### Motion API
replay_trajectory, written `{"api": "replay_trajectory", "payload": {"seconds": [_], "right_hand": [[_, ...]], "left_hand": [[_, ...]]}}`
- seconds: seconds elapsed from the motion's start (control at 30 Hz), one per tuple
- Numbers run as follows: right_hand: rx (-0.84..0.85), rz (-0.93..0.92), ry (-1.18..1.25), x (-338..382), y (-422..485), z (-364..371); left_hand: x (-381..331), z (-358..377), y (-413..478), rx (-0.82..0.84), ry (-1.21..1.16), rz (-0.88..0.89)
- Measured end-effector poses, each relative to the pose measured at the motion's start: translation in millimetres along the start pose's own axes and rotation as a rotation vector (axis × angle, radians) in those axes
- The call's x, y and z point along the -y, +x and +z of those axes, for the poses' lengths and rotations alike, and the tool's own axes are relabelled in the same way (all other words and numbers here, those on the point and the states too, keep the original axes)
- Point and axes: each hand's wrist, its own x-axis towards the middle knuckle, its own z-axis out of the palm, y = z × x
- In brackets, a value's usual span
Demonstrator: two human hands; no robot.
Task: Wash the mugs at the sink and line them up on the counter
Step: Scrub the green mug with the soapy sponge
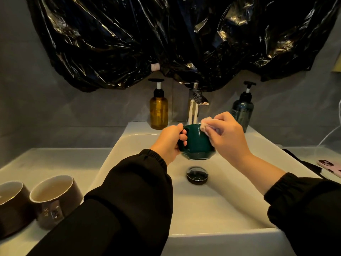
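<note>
A dark green mug (196, 143) hangs upright over the white sink (212, 196), just below the chrome tap (194, 106). My left hand (168, 143) grips its handle from the left. My right hand (228, 135) pinches a small pale sponge or cloth (205, 124) against the mug's right rim. Two brown mugs (55, 198) (13, 206) stand side by side on the counter (46, 161) at the lower left, openings up. One reads "Nice".
An amber pump bottle (158, 109) and a dark blue pump bottle (242, 111) flank the tap. The sink drain plug (197, 174) lies below the mug. A pink phone (330, 168) rests on the right counter. Black plastic sheeting (166, 37) covers the wall above.
</note>
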Motion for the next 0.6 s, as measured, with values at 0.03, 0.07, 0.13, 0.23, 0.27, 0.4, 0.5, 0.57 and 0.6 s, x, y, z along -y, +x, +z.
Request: {"api": "replay_trajectory", "payload": {"seconds": [0.03,0.07,0.13,0.23,0.27,0.4,0.5,0.57,0.6], "right_hand": [[0.001,-0.007,0.008,1,0,0],[0.016,-0.047,0.008,4,-1,1],[0.06,-0.149,-0.025,13,-3,7],[0.017,-0.11,-0.033,10,0,9],[-0.012,-0.027,0.002,7,2,8],[-0.005,0.219,0.106,1,6,2],[0.026,0.07,0.025,11,5,5],[0.046,-0.028,-0.007,17,7,4],[0.06,-0.1,-0.02,19,6,3]], "left_hand": [[1,0,-1,0.01,0.005,-0.009],[1,1,-1,0.022,0.016,-0.017],[3,3,-3,0.039,0.024,-0.021],[1,3,-4,0.036,-0.027,-0.01],[-1,2,-4,0.041,-0.052,-0.017],[-2,1,-6,0.069,-0.109,-0.077],[-2,4,-8,0.071,-0.089,-0.08],[-4,4,-7,0.047,-0.096,-0.058],[-5,3,-7,0.035,-0.116,-0.052]]}}
